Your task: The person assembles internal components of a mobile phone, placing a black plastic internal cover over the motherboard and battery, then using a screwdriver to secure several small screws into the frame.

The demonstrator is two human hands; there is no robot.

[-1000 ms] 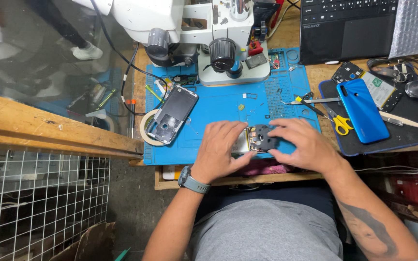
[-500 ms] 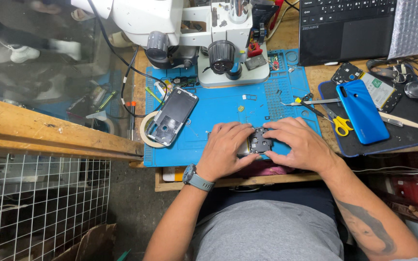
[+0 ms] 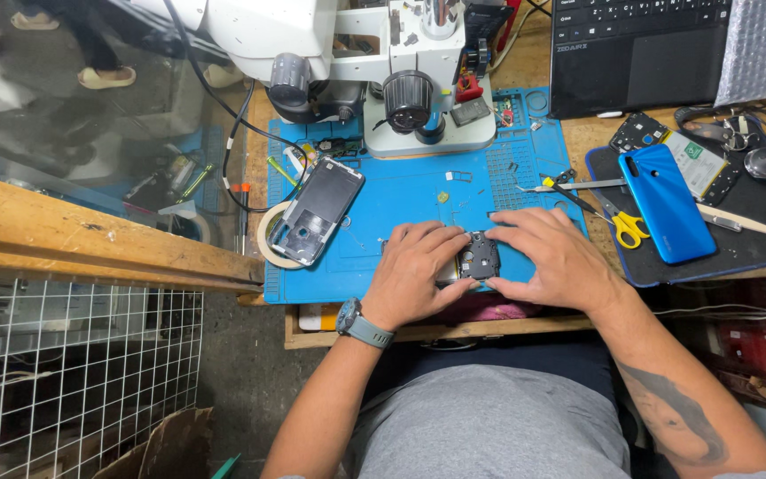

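Both hands rest on an opened phone [image 3: 478, 257] lying on the blue work mat [image 3: 401, 191] near its front edge. My left hand [image 3: 418, 270] covers the phone's left part, fingers pressed on it. Against the phone's right side, my right hand [image 3: 556, 257] holds it with fingers curled along the top edge. Only the dark inner board of the phone shows between the hands.
A phone frame [image 3: 316, 211] lies on a tape roll [image 3: 269, 239] at the mat's left. A microscope [image 3: 401, 80] stands behind. On the right are yellow scissors [image 3: 618, 222], tweezers [image 3: 569, 184], a blue phone back cover [image 3: 665, 202] and a laptop [image 3: 640, 49].
Both hands have shifted slightly on the phone; the fingers of my left hand now lie flatter over it. The phone stays in the same spot.
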